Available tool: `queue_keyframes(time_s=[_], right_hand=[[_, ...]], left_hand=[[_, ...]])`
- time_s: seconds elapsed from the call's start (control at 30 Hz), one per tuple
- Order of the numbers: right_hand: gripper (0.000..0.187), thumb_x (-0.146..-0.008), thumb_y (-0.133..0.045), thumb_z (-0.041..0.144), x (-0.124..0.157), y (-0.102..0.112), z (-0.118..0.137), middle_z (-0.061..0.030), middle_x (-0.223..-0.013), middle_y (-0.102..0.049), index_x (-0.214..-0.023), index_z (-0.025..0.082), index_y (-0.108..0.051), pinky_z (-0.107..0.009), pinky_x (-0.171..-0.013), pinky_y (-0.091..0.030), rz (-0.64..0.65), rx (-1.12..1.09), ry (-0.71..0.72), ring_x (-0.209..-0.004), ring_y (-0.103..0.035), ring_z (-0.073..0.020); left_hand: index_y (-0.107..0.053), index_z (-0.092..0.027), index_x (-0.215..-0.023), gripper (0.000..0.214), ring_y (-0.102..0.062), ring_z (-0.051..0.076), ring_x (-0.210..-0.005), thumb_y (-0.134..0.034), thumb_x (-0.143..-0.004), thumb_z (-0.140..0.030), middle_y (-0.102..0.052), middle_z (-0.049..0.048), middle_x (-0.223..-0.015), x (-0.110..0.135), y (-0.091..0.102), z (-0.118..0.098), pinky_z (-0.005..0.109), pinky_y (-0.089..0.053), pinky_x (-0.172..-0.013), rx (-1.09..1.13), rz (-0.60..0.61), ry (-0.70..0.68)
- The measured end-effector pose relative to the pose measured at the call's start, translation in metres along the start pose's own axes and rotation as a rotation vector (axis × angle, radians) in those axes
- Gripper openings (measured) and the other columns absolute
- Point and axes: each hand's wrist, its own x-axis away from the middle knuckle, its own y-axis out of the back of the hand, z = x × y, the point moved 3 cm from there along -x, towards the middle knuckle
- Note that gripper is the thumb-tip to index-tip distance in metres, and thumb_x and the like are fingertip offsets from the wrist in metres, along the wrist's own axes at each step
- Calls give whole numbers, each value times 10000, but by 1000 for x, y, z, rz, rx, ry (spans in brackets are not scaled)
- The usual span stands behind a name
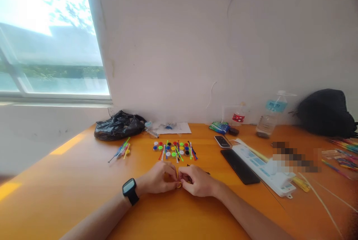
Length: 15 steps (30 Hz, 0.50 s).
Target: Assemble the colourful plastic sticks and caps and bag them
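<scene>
My left hand (163, 177), with a black smartwatch (130, 190) on the wrist, is closed in a pinch on a small yellow piece (179, 185). Facing it, my right hand (198, 181) is also pinched, its fingertips meeting the same piece. Most of that piece is hidden by the fingers. Dark tips (208, 173) of something thin show around the right hand; whether it is held or lies beneath, I cannot tell. Just beyond both hands are rows of small coloured round discs (173, 154), with thin coloured plastic sticks (191, 150) lying across and between them.
A bundle of coloured sticks (122, 151) lies to the left, before a black plastic bag (119, 125). On the right are a black phone (239, 166), a white power strip (251, 163), a small white device (222, 142) and a large bottle (267, 120). Behind stands a wall.
</scene>
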Motion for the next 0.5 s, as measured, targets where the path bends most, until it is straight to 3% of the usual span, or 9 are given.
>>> queue_keyframes(time_s=[0.33, 0.5], right_hand=[[119, -773, -604, 118, 1, 0, 3, 68, -651, -511, -826, 217, -564, -225, -542, -280, 10, 11, -2, -576, -422, -99], [54, -812, -622, 160, 3, 19, 12, 35, -697, -568, -814, 208, -597, -235, -573, -320, -117, 50, 34, -620, -482, -119]], left_hand=[[-705, -194, -715, 128, -658, 157, -720, -708, -836, -231, -739, 43, -807, -3, -4, -6, 248, -469, -664, -40, -1, 6], [-685, -196, -801, 70, -611, 156, -733, -718, -836, -247, -702, 35, -815, 1, -4, -6, 250, -445, -678, -100, -36, 34]])
